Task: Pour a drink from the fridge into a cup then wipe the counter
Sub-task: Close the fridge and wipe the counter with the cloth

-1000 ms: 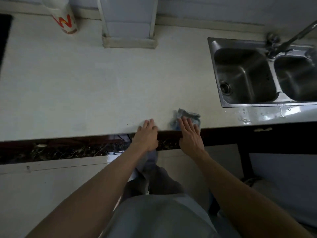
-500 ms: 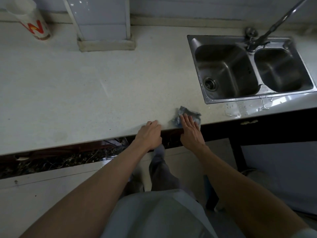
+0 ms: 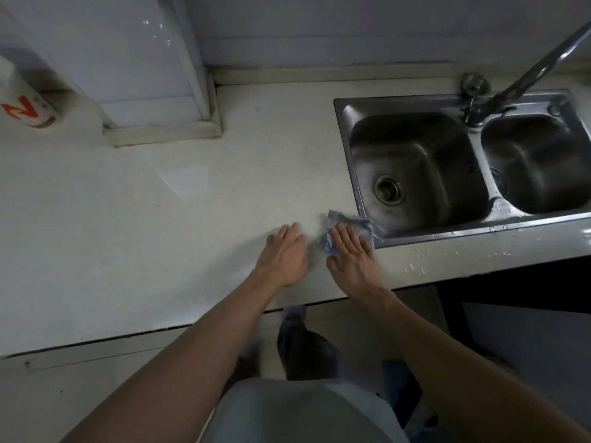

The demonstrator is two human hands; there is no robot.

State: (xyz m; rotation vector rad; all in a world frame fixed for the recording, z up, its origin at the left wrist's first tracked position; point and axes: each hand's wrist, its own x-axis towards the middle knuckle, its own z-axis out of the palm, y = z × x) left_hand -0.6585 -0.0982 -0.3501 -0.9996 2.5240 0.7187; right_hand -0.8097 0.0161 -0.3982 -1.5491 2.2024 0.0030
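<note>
A crumpled blue cloth (image 3: 359,223) lies on the pale counter (image 3: 160,219), right beside the sink's front left corner. My right hand (image 3: 353,254) presses flat on the cloth with straight fingers, covering its near half. My left hand (image 3: 284,252) rests flat on the bare counter just left of the cloth, holding nothing. A white paper cup with red lettering (image 3: 22,100) stands at the far left edge of the view, against the wall; its inside is out of sight.
A steel double sink (image 3: 355,174) with a tap (image 3: 518,81) fills the right side. Water drops lie on the counter strip in front of it (image 3: 447,260). A white pillar base (image 3: 163,132) stands at the back. The counter's front edge runs below my wrists.
Both hands have slid forward from the counter's front edge onto the surface, the right hand pushing the cloth up to the sink's corner. The view has shifted right and closer.
</note>
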